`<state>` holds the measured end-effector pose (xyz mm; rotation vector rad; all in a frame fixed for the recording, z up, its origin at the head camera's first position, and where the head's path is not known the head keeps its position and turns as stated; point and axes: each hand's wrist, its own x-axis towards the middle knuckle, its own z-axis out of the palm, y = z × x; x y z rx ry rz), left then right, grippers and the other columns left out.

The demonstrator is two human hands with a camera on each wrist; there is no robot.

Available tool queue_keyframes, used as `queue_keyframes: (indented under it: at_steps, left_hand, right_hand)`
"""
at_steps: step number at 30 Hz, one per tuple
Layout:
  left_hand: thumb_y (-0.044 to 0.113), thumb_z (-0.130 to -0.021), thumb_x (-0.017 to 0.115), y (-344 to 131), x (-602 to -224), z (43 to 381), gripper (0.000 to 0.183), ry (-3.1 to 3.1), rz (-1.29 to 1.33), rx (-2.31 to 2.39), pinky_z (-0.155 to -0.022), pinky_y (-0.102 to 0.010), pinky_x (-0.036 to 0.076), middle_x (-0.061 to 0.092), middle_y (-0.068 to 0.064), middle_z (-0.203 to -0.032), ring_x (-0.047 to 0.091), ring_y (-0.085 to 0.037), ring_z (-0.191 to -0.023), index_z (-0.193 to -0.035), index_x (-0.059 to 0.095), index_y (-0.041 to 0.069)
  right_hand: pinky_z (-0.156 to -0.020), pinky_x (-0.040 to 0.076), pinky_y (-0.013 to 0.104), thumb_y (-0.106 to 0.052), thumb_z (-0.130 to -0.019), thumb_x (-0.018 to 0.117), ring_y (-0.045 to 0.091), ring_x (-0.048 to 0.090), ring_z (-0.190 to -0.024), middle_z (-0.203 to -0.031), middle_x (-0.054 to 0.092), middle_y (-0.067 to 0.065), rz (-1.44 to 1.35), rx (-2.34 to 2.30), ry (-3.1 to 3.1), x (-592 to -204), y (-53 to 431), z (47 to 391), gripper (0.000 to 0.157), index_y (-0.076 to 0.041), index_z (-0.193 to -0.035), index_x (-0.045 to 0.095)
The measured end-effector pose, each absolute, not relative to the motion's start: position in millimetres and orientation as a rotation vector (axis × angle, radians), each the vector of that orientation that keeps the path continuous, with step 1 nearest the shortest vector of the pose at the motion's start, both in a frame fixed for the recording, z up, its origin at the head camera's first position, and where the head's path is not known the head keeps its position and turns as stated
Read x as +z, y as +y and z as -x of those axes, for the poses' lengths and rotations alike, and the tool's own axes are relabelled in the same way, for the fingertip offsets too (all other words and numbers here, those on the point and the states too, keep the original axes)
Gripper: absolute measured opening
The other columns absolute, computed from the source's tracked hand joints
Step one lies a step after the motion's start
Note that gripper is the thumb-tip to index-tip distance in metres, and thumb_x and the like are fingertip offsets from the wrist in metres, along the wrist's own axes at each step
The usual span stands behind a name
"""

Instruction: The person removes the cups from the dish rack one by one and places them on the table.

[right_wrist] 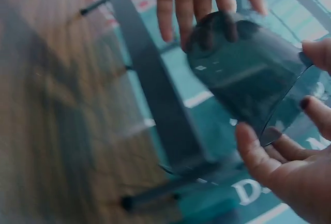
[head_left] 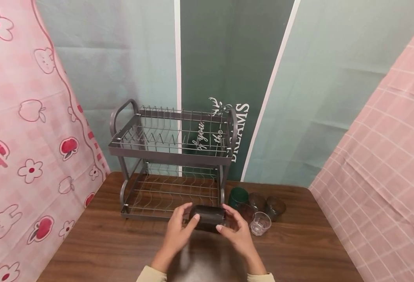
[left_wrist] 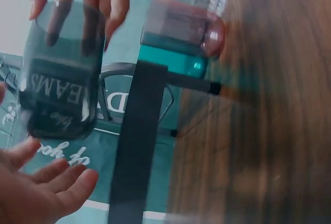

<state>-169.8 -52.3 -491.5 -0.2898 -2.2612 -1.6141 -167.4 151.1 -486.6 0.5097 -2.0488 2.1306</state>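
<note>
A dark grey see-through drinking glass (head_left: 208,217) lies sideways in the air between my two hands, above the front of the table. My left hand (head_left: 180,227) holds its rounded base end, thumb at the near side and fingers behind. In the right wrist view, some left fingertips show through the glass (right_wrist: 243,74). My right hand (head_left: 238,233) grips the open rim end between thumb and fingers. Just beyond the hands stands a two-tier metal dish rack (head_left: 171,156), with no dishes on either tier.
Right of the rack, several glasses stand close together: a green one (head_left: 238,197), a reddish one (head_left: 246,213), a clear one (head_left: 260,224) and dark ones (head_left: 275,208). The wooden table (head_left: 298,250) ends at a hanging green cloth (head_left: 333,98); pink cloths (head_left: 379,164) flank both sides.
</note>
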Motion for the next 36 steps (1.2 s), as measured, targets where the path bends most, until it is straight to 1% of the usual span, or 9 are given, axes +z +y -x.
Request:
queue_keyframes:
  at_steps: [5, 10, 12, 16, 20, 24, 28, 31, 36]
  left_hand:
    - [0.038, -0.088, 0.061, -44, -487, 174, 0.044, -2.372, 0.474, -1.327, -0.086, -0.048, 0.043, 0.049, -0.009, -0.128, 0.050, -0.027, -0.114, -0.125, 0.055, 0.014]
    - [0.037, -0.088, 0.061, -35, -485, 174, 0.044, -2.482, 0.549, -1.135, -0.079, -0.045, 0.047, 0.049, -0.011, -0.126, 0.052, -0.028, -0.110, -0.124, 0.057, 0.013]
    - [0.036, -0.087, 0.061, -31, -484, 175, 0.043, -2.504, 0.586, -1.050, -0.079, -0.046, 0.047, 0.051, -0.011, -0.124, 0.053, -0.028, -0.109, -0.123, 0.057, 0.012]
    - [0.037, -0.087, 0.061, -25, -481, 179, 0.042, -2.535, 0.660, -0.883, -0.080, -0.046, 0.046, 0.054, -0.011, -0.118, 0.055, -0.026, -0.104, -0.120, 0.059, 0.012]
    - [0.039, -0.086, 0.061, -21, -477, 182, 0.041, -2.545, 0.705, -0.732, -0.079, -0.045, 0.046, 0.056, -0.009, -0.115, 0.055, -0.025, -0.103, -0.118, 0.061, 0.014]
    - [0.041, -0.084, 0.062, -17, -477, 184, 0.041, -2.544, 0.726, -0.607, -0.076, -0.041, 0.045, 0.056, -0.007, -0.113, 0.054, -0.023, -0.102, -0.116, 0.061, 0.016]
    - [0.043, -0.084, 0.062, -13, -478, 184, 0.040, -2.562, 0.750, -0.515, -0.076, -0.039, 0.045, 0.056, -0.006, -0.111, 0.054, -0.023, -0.101, -0.114, 0.062, 0.016]
    - [0.043, -0.085, 0.061, -8, -479, 182, 0.039, -2.583, 0.778, -0.449, -0.076, -0.039, 0.044, 0.055, -0.006, -0.111, 0.054, -0.023, -0.101, -0.114, 0.063, 0.016]
    - [0.044, -0.086, 0.060, -1, -480, 181, 0.039, -2.608, 0.806, -0.353, -0.076, -0.038, 0.043, 0.055, -0.005, -0.111, 0.053, -0.021, -0.100, -0.114, 0.062, 0.017]
  right_hand:
    - [-0.075, 0.050, 0.030, 0.006, -0.077, 0.070, 0.038, 0.053, -0.104, -0.119, 0.053, 0.025, -0.423, 1.909, -2.212, -472, 172, 163, 0.057, -0.003, -0.130, 0.052]
    - [-0.068, 0.052, 0.030, 0.006, -0.078, 0.068, 0.042, 0.056, -0.095, -0.117, 0.051, 0.029, -0.414, 1.766, -2.297, -448, 183, 154, 0.055, 0.004, -0.130, 0.049]
    - [-0.066, 0.052, 0.030, 0.003, -0.079, 0.069, 0.039, 0.057, -0.095, -0.118, 0.052, 0.026, -0.376, 1.693, -2.339, -444, 187, 153, 0.055, 0.002, -0.130, 0.050]
    - [-0.066, 0.049, 0.030, -0.009, -0.080, 0.072, 0.029, 0.053, -0.099, -0.119, 0.054, 0.016, -0.326, 1.472, -2.431, -448, 200, 157, 0.055, -0.010, -0.132, 0.053]
    - [-0.065, 0.045, 0.032, -0.016, -0.079, 0.074, 0.022, 0.051, -0.091, -0.118, 0.055, 0.011, -0.333, 1.257, -2.494, -447, 209, 158, 0.056, -0.017, -0.131, 0.055]
    - [-0.066, 0.045, 0.037, -0.018, -0.079, 0.074, 0.025, 0.054, -0.090, -0.117, 0.054, 0.012, -0.361, 1.157, -2.534, -439, 214, 156, 0.055, -0.015, -0.131, 0.055]
    - [-0.075, 0.044, 0.051, -0.020, -0.079, 0.074, 0.033, 0.053, -0.102, -0.116, 0.053, 0.015, -0.396, 1.084, -2.562, -433, 220, 155, 0.055, -0.013, -0.130, 0.055]
    - [-0.079, 0.041, 0.058, -0.019, -0.076, 0.077, 0.036, 0.051, -0.104, -0.115, 0.053, 0.016, -0.405, 1.028, -2.565, -428, 225, 154, 0.057, -0.011, -0.129, 0.057]
    - [-0.077, 0.041, 0.058, -0.017, -0.072, 0.079, 0.038, 0.051, -0.101, -0.111, 0.053, 0.019, -0.395, 0.930, -2.553, -420, 233, 152, 0.058, -0.006, -0.126, 0.058]
